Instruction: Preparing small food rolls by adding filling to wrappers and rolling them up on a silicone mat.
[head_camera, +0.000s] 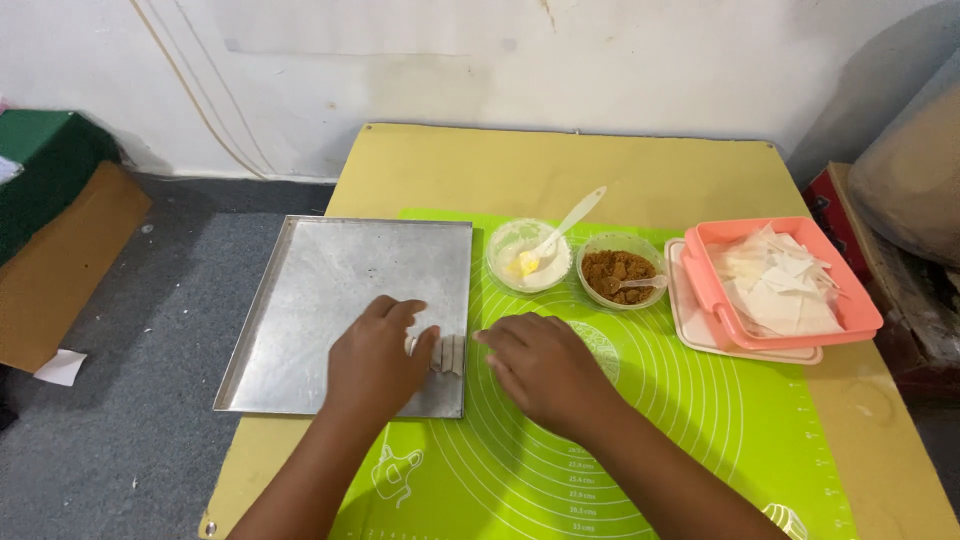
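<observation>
From my head camera, my left hand lies palm-down on the metal baking tray, fingers curled loosely against the small pale folded pastry at the tray's four o'clock corner. My right hand rests open on the green mat, fingertips just beside the pastry at three o'clock, gripping nothing.

A flat brown cardboard box lies on the floor at nine o'clock; a red printed box stands at three o'clock, partly hidden.
</observation>
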